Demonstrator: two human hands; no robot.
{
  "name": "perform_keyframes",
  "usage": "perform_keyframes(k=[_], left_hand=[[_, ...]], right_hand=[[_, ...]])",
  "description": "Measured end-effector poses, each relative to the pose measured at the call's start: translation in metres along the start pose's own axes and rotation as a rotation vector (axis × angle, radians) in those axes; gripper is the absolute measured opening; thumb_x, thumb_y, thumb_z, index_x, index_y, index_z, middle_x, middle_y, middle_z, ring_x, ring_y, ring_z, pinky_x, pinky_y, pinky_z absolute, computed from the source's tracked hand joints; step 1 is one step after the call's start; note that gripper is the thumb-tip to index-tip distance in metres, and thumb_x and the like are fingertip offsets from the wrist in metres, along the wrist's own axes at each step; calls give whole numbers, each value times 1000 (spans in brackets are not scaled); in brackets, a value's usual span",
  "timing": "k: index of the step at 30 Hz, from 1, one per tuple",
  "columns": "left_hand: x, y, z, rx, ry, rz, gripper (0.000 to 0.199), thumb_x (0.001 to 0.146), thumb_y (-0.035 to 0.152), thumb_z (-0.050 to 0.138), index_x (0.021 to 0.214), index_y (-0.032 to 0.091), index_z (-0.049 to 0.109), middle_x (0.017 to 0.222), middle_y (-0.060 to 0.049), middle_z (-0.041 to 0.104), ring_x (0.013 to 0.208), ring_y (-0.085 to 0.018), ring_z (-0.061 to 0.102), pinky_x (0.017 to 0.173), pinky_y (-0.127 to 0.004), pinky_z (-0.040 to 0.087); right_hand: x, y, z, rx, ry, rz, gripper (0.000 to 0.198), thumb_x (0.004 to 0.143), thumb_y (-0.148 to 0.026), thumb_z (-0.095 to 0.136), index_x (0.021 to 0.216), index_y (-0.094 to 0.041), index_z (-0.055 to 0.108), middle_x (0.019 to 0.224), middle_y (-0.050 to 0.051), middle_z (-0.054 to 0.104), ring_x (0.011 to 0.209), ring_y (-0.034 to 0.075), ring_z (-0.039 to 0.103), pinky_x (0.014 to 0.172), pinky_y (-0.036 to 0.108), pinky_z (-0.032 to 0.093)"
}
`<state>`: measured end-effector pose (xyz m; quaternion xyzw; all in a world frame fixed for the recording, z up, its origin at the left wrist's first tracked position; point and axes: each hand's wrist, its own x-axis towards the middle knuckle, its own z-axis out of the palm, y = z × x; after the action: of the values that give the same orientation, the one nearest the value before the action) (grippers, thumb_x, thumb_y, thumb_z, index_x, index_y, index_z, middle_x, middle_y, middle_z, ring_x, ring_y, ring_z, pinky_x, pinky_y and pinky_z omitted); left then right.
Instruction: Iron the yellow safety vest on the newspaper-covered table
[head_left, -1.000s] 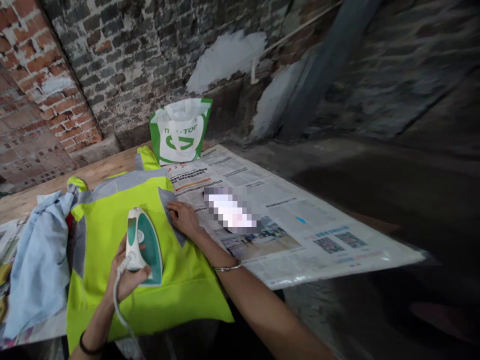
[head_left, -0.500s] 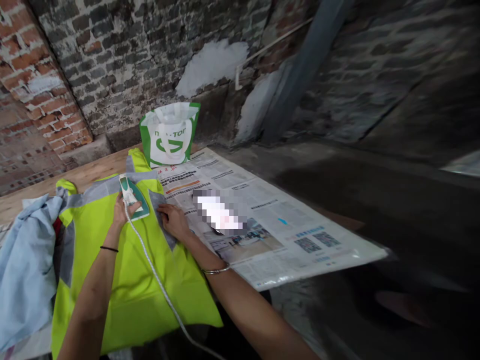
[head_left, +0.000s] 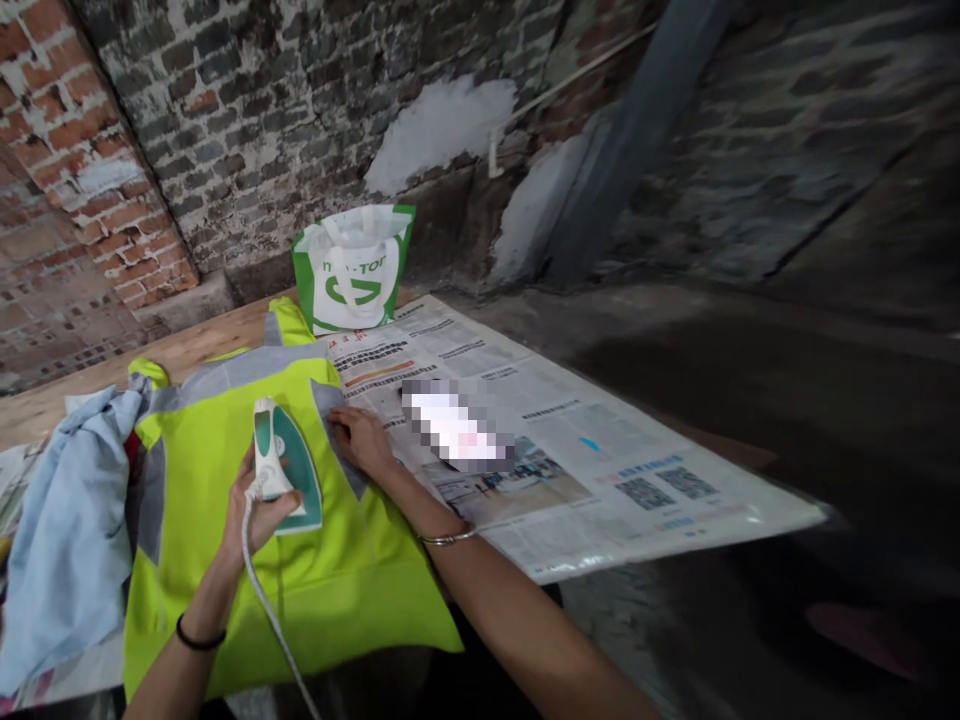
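My left hand [head_left: 256,508] is closed round the handle of a white and green clothes iron [head_left: 291,462], whose tip points away from me. The iron is over the middle of a bright yellow safety vest [head_left: 217,580] with grey strips, spread on the table. From the back of the iron a pale cord runs down toward me. At the vest's right side, my right hand [head_left: 361,440] has its fingers bent together on the edge of a grey strip; the fingertips are partly hidden.
Newspaper under clear plastic [head_left: 555,530] covers the table's right part, with a blurred-out phone-like object [head_left: 457,430] on it. A green and white bag [head_left: 352,275] stands at the back. Light blue cloth [head_left: 67,550] lies left of the vest. Behind is a brick wall [head_left: 285,120].
The iron in my left hand has come back toward me, from near the vest's upper grey strip to its middle. My right hand has stayed at the vest's right edge. The view has shifted slightly.
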<state>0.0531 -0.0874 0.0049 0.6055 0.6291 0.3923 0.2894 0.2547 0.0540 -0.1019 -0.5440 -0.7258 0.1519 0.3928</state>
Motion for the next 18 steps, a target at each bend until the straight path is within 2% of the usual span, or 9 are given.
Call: perform_keyframes(k=[6, 9, 11, 13, 18], left_hand=[[-61, 0, 6, 53, -45, 30, 43, 65, 29, 84, 108, 26, 80, 130, -9, 74, 110, -32, 74, 91, -45, 64], [-70, 3, 13, 62, -58, 75, 41, 64, 27, 85, 104, 25, 81, 128, -10, 75, 125, -36, 68, 99, -47, 62], [-60, 6, 15, 56, -80, 106, 35, 62, 26, 86, 97, 24, 81, 120, -11, 77, 137, -39, 60, 106, -48, 58], [-38, 9, 17, 47, -83, 115, 31, 61, 25, 86, 91, 23, 81, 113, -10, 79, 141, -40, 57, 111, -50, 55], [37, 8, 17, 27, -4, 59, 32, 61, 27, 86, 92, 23, 80, 115, -9, 79, 123, -38, 69, 104, -51, 59]], right_hand=[[-1, 2, 0, 7, -11, 4, 39, 87, -10, 57, 112, -24, 84, 129, 6, 78, 122, 24, 69, 116, 41, 47], [-2, 4, 0, 13, -18, -7, 38, 87, -11, 57, 112, -23, 84, 130, 7, 78, 122, 25, 69, 116, 41, 47], [-2, 5, 1, 13, -16, -9, 37, 87, -11, 57, 111, -22, 84, 130, 7, 78, 123, 25, 69, 115, 40, 48], [-3, 6, 1, 6, -6, -8, 38, 87, -10, 56, 110, -23, 83, 129, 6, 78, 123, 24, 70, 114, 40, 49], [-5, 6, 0, -7, -3, -24, 37, 88, -12, 56, 111, -22, 83, 128, 8, 78, 121, 25, 70, 113, 41, 50]])
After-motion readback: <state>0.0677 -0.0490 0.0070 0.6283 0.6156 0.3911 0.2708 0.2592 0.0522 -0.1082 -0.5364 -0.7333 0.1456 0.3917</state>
